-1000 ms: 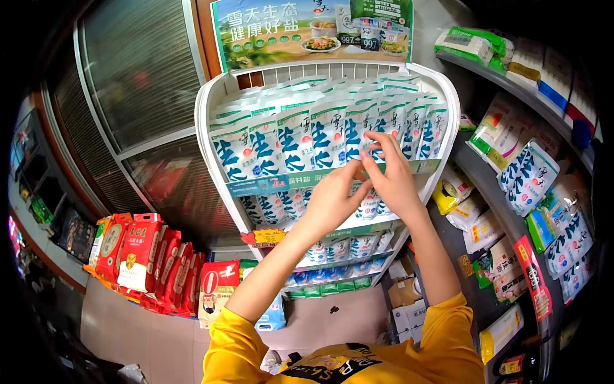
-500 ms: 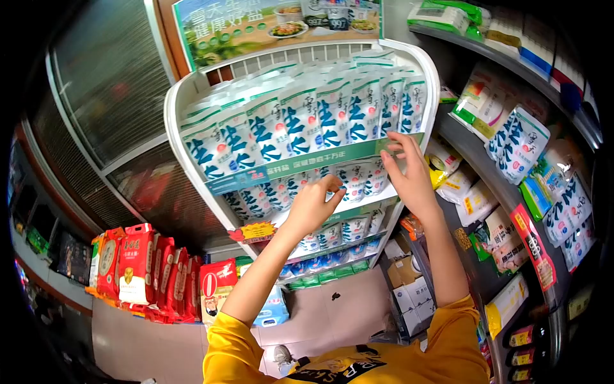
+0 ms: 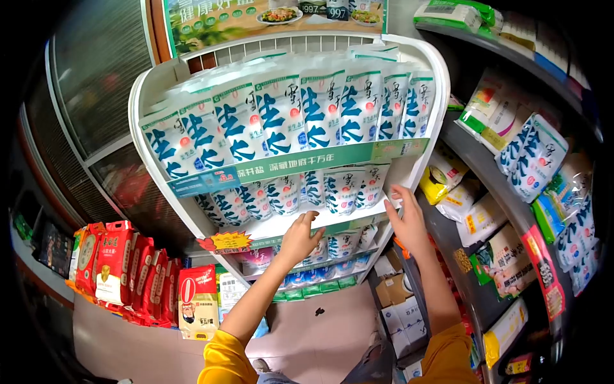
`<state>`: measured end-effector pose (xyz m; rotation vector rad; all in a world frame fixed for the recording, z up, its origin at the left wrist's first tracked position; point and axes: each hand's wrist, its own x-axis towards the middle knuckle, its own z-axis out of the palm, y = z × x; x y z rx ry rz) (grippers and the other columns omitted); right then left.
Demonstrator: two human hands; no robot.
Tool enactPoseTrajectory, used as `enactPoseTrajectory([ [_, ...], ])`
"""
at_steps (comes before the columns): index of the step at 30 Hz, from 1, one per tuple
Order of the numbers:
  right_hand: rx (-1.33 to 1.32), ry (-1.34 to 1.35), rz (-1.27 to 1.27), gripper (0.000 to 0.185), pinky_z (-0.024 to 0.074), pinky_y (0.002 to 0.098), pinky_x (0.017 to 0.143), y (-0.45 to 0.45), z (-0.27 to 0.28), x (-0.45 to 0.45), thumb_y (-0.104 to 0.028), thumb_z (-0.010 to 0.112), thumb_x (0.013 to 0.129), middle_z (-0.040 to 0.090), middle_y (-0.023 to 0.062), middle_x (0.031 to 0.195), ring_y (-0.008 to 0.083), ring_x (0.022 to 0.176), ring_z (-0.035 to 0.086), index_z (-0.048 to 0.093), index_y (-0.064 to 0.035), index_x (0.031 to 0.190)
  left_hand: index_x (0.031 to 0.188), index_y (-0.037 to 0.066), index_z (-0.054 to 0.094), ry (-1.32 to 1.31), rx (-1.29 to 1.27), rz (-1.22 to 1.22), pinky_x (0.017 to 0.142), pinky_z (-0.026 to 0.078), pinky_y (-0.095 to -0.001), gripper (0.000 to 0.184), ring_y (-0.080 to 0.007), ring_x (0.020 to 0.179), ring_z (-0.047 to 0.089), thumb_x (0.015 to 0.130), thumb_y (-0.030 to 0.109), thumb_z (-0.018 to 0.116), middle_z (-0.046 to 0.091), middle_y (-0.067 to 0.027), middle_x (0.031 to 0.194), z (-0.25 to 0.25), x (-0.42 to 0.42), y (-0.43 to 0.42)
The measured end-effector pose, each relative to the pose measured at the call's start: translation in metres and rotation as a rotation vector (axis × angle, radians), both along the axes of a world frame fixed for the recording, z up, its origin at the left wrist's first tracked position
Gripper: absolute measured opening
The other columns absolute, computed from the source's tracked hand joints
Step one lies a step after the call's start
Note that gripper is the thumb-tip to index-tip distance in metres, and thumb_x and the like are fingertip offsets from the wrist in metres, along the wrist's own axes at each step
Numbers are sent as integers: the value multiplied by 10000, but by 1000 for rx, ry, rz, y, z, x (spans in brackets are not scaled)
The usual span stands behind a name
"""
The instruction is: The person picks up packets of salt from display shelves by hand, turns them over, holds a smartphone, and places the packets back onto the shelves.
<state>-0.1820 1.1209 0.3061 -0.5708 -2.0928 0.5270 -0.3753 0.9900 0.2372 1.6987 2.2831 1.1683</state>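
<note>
So the biggest thing you've got in front of you is that white display rack [image 3: 265,225], tiers all stocked. The grey shelving [image 3: 492,176] runs down past the rack's right edge, with mixed bags along it. The upper row of packets [image 3: 268,121], white with blue-green lettering, stands along the front edge of the rack's top shelf, from left corner to right corner. A poster [image 3: 224,29] sits above the rack's back edge, cropped at the top. Red bags [image 3: 115,269] stand on the floor, off the rack's left side. The lower row of packets [image 3: 281,195] is one shelf down, partly hidden by the green strip [image 3: 294,160] on the top shelf's front edge; that's the row your hands are nearest.

Your right hand [image 3: 407,221] is by that second shelf's right end, thumb and fingers spread wide. Your left hand [image 3: 300,238] is around the middle of its front edge, fingers together, thumb apart, a loose narrower gap. Can't tell if either one's actually touching anything. Smaller stuff: a yellow-and-red tag [image 3: 227,242] at that shelf's front left corner, and a tiny dark bit [image 3: 320,312] on the floor.
</note>
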Motion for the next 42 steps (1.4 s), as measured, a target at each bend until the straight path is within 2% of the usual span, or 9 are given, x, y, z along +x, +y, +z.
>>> enactPoseTrajectory([
  [6,-69,-7,51,417,388,361,808,26,-88,-24,-130,533,781,503,191,1019,313,954,492,356,8,1133,1102,-28,394,187,159,36,771,415,-371,484,-338,943,485,748,241,583,487,-199,1033,-47,-15,26],
  [12,-71,40,82,468,346,352,877,56,-141,-48,-145,549,784,471,216,1073,302,1034,453,333,5,1170,1195,-52,298,108,161,21,818,399,-359,602,-346,1007,463,755,251,574,431,-232,1120,-72,-23,61],
  [19,-174,93,142,525,381,333,845,93,-162,-82,-182,600,755,484,203,1072,268,1002,481,340,23,1161,1195,-99,250,-105,126,-20,886,356,-363,698,-366,1095,399,723,272,606,366,-292,1180,-83,-47,98],
  [27,-224,14,66,552,453,300,699,104,-159,-96,-210,674,682,522,172,929,210,831,547,383,39,1080,1069,-119,331,-266,169,-86,776,424,-288,650,-267,911,531,637,192,703,512,-219,991,-87,-56,127],
  [34,-366,40,195,588,448,242,631,103,-155,-108,-206,722,617,518,120,844,143,710,524,392,72,1016,1132,-104,320,-573,18,-50,816,410,-275,753,-226,949,501,557,126,747,499,-181,1050,-62,-44,130],
  [36,-327,-120,164,594,426,302,739,107,-153,-108,-263,730,596,492,203,978,252,898,511,404,69,965,1137,-96,323,-608,17,-60,832,402,-274,749,-227,959,498,534,65,738,500,-171,1051,-66,-48,134],
  [37,-323,-181,159,616,414,318,766,103,-146,-104,-295,727,593,472,216,1008,279,949,486,394,67,964,1041,-92,380,-554,29,-47,736,417,-258,656,-193,843,505,537,102,751,510,-143,946,-65,-48,133],
  [38,-324,-179,158,616,414,318,766,104,-147,-104,-295,727,593,472,216,1008,279,949,486,394,67,964,946,-89,436,-500,41,-34,640,433,-241,569,-159,727,512,540,138,764,521,-115,841,-64,-47,132],
  [42,-240,-189,133,617,402,385,780,106,-155,-104,-348,701,609,484,248,976,363,954,472,384,55,951,1040,-71,377,-641,55,-111,577,407,-232,643,-149,733,498,552,104,757,510,-97,857,-74,-52,135],
])
